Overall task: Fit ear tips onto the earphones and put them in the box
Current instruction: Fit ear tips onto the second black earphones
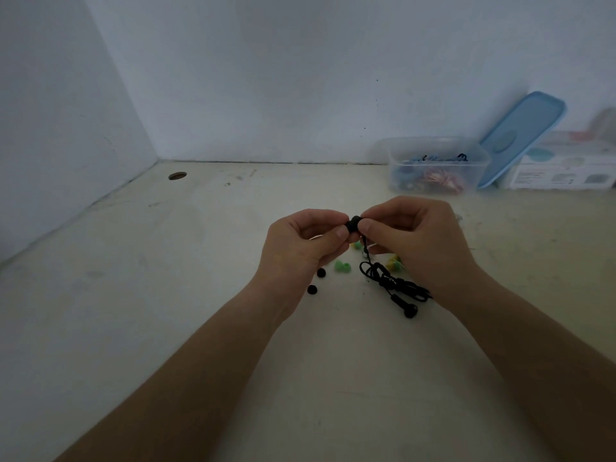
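Note:
Both hands meet above the table's middle around a small black earbud with a black ear tip [354,223]. My left hand [301,245] pinches it from the left; my right hand [420,241] pinches it from the right. The black earphone cable [395,281] hangs down from it in a bundle on the table, ending in the second black earbud [410,311]. Two loose black ear tips [316,281] lie below my left hand. Green ear tips [342,266] and yellow ones [395,261] lie between the hands. A clear plastic box [436,165] holding several coloured earphones stands at the back right.
A blue lid [523,138] leans against the wall behind the clear box. A white printed carton [563,171] sits at the far right. The table has a round cable hole [177,176] at the back left. Walls close the table at the back and left.

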### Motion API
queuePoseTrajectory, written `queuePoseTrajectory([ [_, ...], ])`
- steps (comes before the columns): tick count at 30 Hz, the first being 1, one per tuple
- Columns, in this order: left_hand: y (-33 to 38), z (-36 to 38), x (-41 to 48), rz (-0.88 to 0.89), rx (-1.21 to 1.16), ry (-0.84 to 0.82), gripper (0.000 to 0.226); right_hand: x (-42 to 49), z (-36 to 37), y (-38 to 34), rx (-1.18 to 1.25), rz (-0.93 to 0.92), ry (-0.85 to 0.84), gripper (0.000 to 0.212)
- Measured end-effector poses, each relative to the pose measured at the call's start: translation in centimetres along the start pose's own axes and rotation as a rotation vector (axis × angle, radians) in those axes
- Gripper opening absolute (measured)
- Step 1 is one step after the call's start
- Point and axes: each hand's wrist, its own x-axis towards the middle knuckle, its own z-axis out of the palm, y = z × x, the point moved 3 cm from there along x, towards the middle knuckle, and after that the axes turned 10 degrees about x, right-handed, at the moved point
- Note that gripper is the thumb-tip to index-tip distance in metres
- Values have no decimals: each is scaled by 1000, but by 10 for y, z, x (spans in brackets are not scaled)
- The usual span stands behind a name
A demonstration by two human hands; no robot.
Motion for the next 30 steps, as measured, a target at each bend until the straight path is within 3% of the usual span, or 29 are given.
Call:
queuePoseTrajectory([
  [30,0,0,2,-53,-96,-69,16,1,-3,-3,-1,-9,-67,8],
])
